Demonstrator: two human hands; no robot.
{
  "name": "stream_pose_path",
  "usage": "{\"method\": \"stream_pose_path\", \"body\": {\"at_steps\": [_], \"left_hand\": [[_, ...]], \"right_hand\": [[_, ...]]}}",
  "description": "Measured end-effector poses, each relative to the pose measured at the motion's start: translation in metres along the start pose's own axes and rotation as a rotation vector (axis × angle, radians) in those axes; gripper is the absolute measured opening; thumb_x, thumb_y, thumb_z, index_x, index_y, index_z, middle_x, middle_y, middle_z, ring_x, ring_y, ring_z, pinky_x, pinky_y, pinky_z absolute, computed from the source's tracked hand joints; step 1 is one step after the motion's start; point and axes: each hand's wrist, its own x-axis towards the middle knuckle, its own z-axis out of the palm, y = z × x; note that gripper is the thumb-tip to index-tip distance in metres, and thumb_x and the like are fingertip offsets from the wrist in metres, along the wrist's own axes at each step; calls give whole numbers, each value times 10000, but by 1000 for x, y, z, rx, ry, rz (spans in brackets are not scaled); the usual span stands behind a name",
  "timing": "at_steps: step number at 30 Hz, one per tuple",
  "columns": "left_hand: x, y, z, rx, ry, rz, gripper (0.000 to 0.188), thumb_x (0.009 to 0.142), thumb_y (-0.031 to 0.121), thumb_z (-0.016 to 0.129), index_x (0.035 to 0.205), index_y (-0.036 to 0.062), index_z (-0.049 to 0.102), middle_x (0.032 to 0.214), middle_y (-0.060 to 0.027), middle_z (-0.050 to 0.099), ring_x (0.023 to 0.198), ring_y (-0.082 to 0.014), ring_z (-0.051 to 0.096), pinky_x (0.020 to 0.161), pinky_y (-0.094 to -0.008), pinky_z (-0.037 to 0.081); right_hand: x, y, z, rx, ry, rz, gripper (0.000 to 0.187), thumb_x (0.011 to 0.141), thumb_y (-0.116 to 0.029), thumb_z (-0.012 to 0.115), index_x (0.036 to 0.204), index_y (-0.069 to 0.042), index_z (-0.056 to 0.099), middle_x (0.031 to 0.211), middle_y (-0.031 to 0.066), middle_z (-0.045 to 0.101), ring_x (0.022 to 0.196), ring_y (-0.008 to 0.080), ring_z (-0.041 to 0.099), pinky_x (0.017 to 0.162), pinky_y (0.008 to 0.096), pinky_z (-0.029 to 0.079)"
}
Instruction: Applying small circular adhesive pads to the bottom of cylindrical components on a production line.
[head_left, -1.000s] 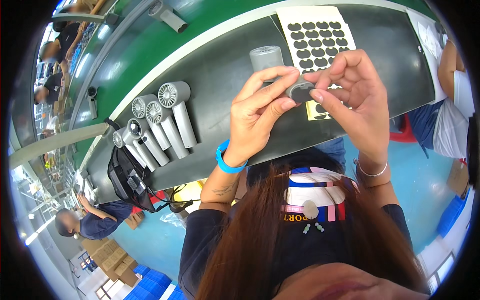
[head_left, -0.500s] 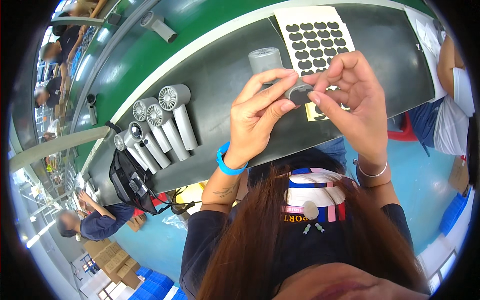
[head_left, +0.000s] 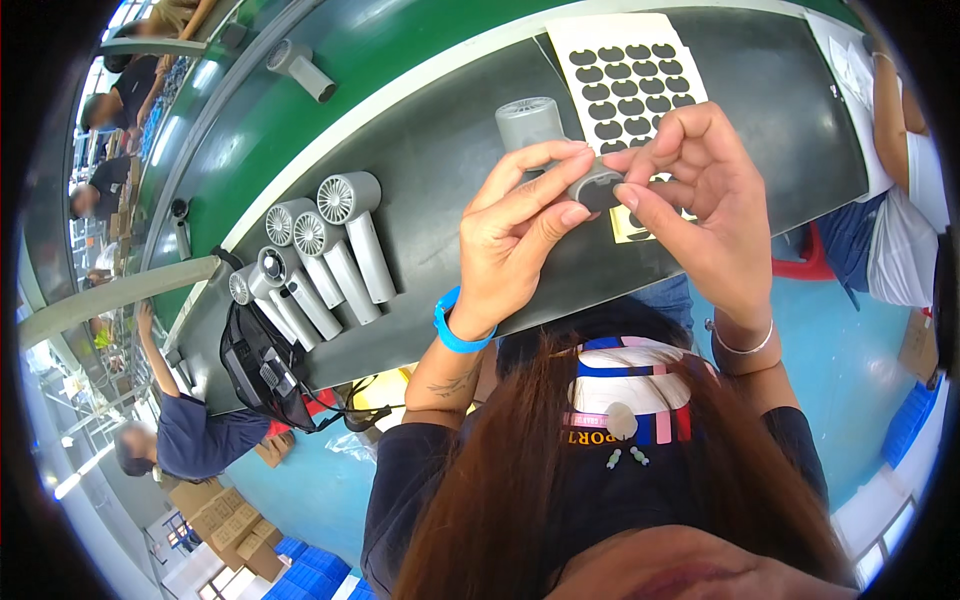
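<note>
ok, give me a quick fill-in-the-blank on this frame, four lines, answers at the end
1. The left hand grips a gray part, while the ____ hand's fingers are also at its dark end face.
2. The wristband on the left arm is ____ in colour.
3. In the group on the table, left of the left hand, handheld fans number ____.
4. The bag beside those fans is ____ in colour.

Missing words: right; blue; five; black.
</note>
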Motion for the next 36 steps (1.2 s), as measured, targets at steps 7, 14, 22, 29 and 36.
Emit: {"method": "stream_pose_path", "body": {"at_steps": [7,14,22,29,36], "left_hand": [[1,2,2,23,-1,4,314,848,-37,605,1161,-12,616,1195,-118,532,890,-139,597,788,-280,557],[-1,2,4,-28,-4,-13,313,856,-42,597,1168,-25,607,1216,-115,516,893,-132,596,775,-254,547],[-2,4,5,-5,12,-2,308,849,-76,581,1154,-39,608,1230,-122,508,902,-124,598,747,-230,547],[-3,3,7,-8,11,5,311,845,-81,581,1152,-44,607,1225,-121,510,880,-120,602,736,-223,545],[-3,3,1,57,3,-1,305,848,-83,575,1150,-50,603,1230,-122,507,902,-123,602,743,-229,542]], "right_hand": [[-1,-4,1,-32,12,11,277,792,93,590,986,-27,432,876,74,583,965,162,621,766,233,527],[-3,-4,3,-56,25,0,286,786,98,592,992,-24,436,855,59,579,964,160,620,784,247,528],[-7,-7,5,-202,56,-38,283,807,80,590,1029,-21,448,826,45,593,909,153,638,780,250,514],[-8,-9,6,-274,67,-64,274,814,75,587,1034,-17,452,814,49,602,885,143,642,758,244,512],[-5,-15,5,-583,33,-115,359,774,19,656,1085,-18,480,833,59,616,799,143,631,764,271,503]]}}
